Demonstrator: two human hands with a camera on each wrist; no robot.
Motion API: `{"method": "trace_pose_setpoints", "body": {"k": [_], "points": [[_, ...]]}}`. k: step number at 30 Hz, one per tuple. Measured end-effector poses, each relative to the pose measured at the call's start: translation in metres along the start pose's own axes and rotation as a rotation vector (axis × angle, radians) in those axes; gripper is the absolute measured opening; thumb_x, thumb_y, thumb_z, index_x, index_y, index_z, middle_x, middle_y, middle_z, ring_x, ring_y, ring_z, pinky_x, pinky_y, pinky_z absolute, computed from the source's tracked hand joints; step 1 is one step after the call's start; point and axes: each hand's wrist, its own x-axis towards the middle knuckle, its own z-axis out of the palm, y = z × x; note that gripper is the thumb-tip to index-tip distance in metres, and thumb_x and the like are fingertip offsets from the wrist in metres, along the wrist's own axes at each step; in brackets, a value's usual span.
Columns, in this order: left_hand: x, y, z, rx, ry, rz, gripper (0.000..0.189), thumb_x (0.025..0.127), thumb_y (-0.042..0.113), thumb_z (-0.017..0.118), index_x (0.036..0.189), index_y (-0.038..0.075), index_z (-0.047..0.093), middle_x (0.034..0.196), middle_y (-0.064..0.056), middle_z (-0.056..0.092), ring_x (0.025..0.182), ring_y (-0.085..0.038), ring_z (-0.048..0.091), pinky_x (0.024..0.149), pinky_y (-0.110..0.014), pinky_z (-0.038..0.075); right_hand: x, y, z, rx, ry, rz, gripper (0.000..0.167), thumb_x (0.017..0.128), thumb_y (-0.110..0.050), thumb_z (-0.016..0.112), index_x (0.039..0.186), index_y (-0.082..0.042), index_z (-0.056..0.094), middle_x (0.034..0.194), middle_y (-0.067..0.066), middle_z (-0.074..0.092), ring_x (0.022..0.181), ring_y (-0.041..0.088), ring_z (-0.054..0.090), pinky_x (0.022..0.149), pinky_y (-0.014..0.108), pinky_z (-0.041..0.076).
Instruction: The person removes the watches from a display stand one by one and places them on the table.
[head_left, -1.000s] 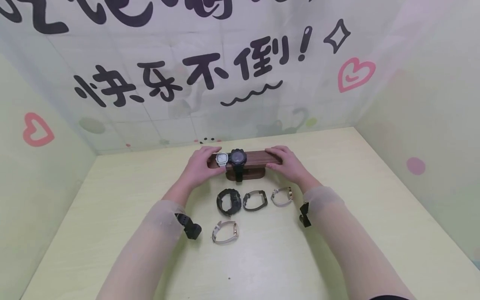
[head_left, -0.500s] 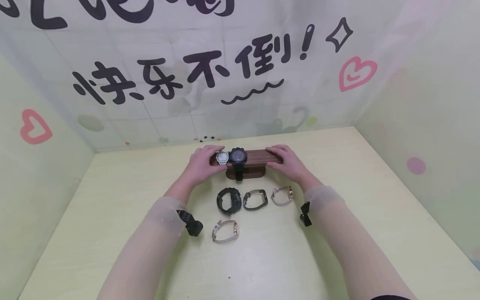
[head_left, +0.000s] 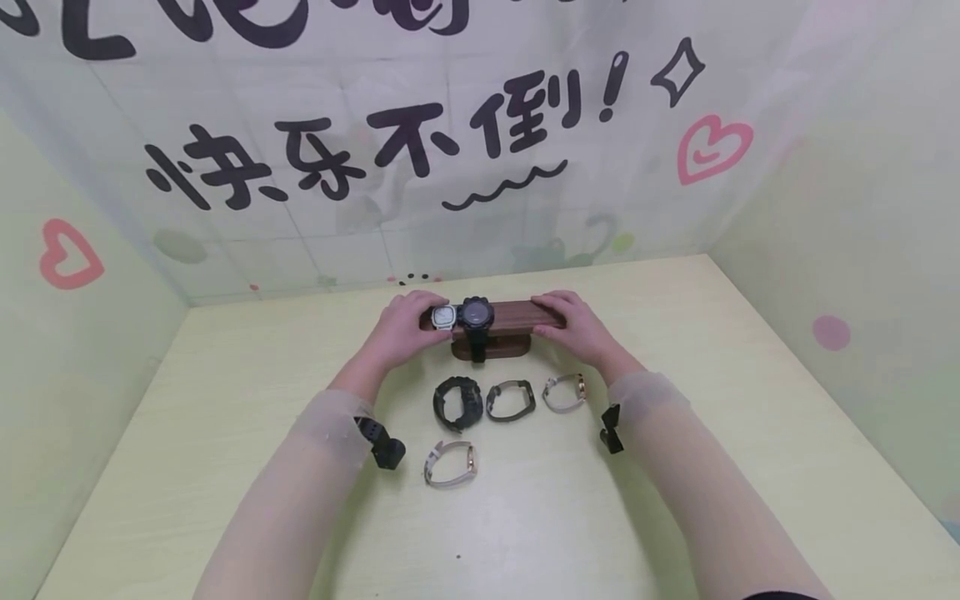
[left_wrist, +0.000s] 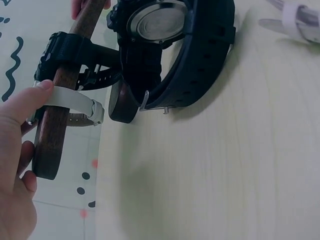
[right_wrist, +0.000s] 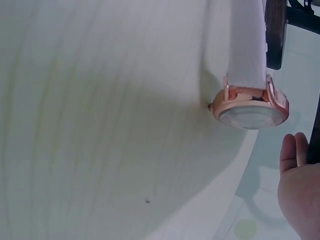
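Note:
A dark wooden watch stand (head_left: 517,315) rises near the back of the table. Its bar carries a white watch (head_left: 444,317) at the left and a black watch (head_left: 476,315) beside it. My left hand (head_left: 401,333) grips the bar's left end, thumb in front next to the white watch; the left wrist view shows its thumb (left_wrist: 42,90) against the white strap. With my right hand (head_left: 573,327) I hold the bar's right end, fingers over the top and thumb along the front. In the right wrist view only part of that hand (right_wrist: 302,190) shows.
In front of the stand lie a chunky black watch (head_left: 458,403), a dark grey band (head_left: 511,401) and a pale watch with rose-gold case (head_left: 564,393). Another pale watch (head_left: 451,464) lies nearer. A printed curtain (head_left: 360,242) hangs behind the table (head_left: 540,517).
Both hands stay on the bar's ends, and the watches keep their places. The left hand and forearm have shifted very slightly; otherwise the view moves only a little.

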Motion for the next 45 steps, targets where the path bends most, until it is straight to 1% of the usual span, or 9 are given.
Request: {"method": "trace_pose_setpoints", "body": {"k": [10,14,19,23,30,34,43,45], "points": [[0.004,0.0,-0.003,0.038,-0.055,0.019,0.061,0.08,0.029,0.074,0.132,0.006,0.052,0.136,-0.014,0.048,0.114,-0.031,0.043,0.095,-0.045,0.035,0.0,0.003,0.0,0.013,-0.001,0.0,0.055,0.087,-0.024,0.067,0.137,-0.014,0.048,0.139,0.013,0.036,0.127,0.032,0.037,0.107,0.045,0.027],[0.006,0.0,-0.003,0.062,-0.048,0.033,0.057,0.079,0.029,0.075,0.128,0.005,0.054,0.132,-0.014,0.051,0.111,-0.031,0.046,0.093,-0.044,0.036,0.0,0.002,0.0,0.011,0.0,0.001,0.055,0.087,-0.024,0.067,0.137,-0.014,0.048,0.14,0.013,0.036,0.127,0.032,0.036,0.107,0.046,0.027],[0.009,-0.001,-0.003,0.132,-0.037,0.047,0.055,0.077,0.029,0.075,0.124,0.007,0.057,0.127,-0.013,0.054,0.106,-0.031,0.048,0.089,-0.047,0.039,0.001,0.002,0.0,0.01,-0.002,0.0,0.056,0.086,-0.024,0.068,0.137,-0.014,0.048,0.14,0.013,0.036,0.127,0.032,0.036,0.108,0.046,0.026],[0.011,-0.002,-0.003,0.16,-0.029,0.045,0.053,0.074,0.028,0.075,0.121,0.008,0.058,0.124,-0.012,0.056,0.103,-0.031,0.049,0.087,-0.048,0.04,0.001,0.002,0.0,0.011,-0.008,0.002,0.055,0.087,-0.025,0.067,0.137,-0.014,0.048,0.141,0.013,0.036,0.128,0.032,0.036,0.108,0.046,0.026],[0.01,-0.005,-0.004,0.131,-0.024,0.048,0.052,0.072,0.023,0.075,0.118,0.007,0.058,0.122,-0.012,0.056,0.106,-0.031,0.048,0.089,-0.048,0.039,0.0,0.001,-0.001,0.008,-0.005,0.0,0.056,0.087,-0.024,0.067,0.138,-0.014,0.047,0.14,0.013,0.036,0.127,0.032,0.036,0.108,0.046,0.026],[0.007,-0.007,-0.008,0.116,-0.017,0.049,0.052,0.071,0.022,0.075,0.118,0.006,0.058,0.121,-0.012,0.057,0.107,-0.032,0.048,0.09,-0.048,0.038,0.0,0.0,-0.002,0.013,-0.003,-0.005,0.055,0.087,-0.024,0.067,0.137,-0.014,0.048,0.14,0.013,0.037,0.127,0.032,0.037,0.107,0.046,0.027],[0.003,-0.013,-0.013,0.125,-0.005,0.077,0.051,0.072,0.023,0.074,0.117,0.004,0.059,0.123,-0.014,0.056,0.108,-0.033,0.049,0.09,-0.05,0.038,0.0,0.001,-0.002,0.023,0.001,-0.008,0.055,0.086,-0.024,0.068,0.137,-0.013,0.049,0.139,0.012,0.039,0.126,0.031,0.038,0.107,0.045,0.027],[0.001,-0.013,-0.014,0.121,-0.006,0.07,0.051,0.072,0.023,0.074,0.117,0.004,0.058,0.122,-0.014,0.056,0.107,-0.032,0.049,0.09,-0.05,0.038,0.0,0.001,-0.002,0.024,0.001,-0.008,0.054,0.087,-0.024,0.067,0.137,-0.013,0.049,0.139,0.012,0.039,0.126,0.031,0.038,0.107,0.045,0.027]]}}
